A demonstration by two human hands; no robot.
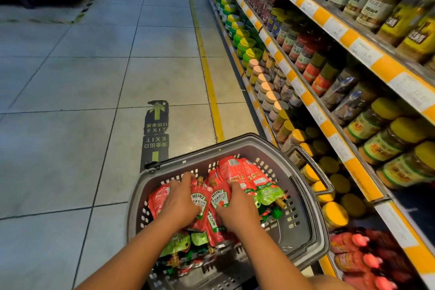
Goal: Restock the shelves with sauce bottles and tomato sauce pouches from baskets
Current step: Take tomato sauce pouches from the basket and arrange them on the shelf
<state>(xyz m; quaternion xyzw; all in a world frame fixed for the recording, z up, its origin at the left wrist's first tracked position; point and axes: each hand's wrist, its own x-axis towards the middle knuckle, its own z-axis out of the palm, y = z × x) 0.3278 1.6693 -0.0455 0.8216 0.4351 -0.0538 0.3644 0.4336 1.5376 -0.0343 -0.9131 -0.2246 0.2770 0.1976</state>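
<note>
Both hands reach into the grey basket (306, 207) on the floor. The left hand (181, 202) and right hand (237, 209) each clutch red pouches (220, 198), two labels showing between them, spouts pointing away. More pouches beyond, too heaped to count. Shelves (329, 113) of jars stand right of the basket.
</note>
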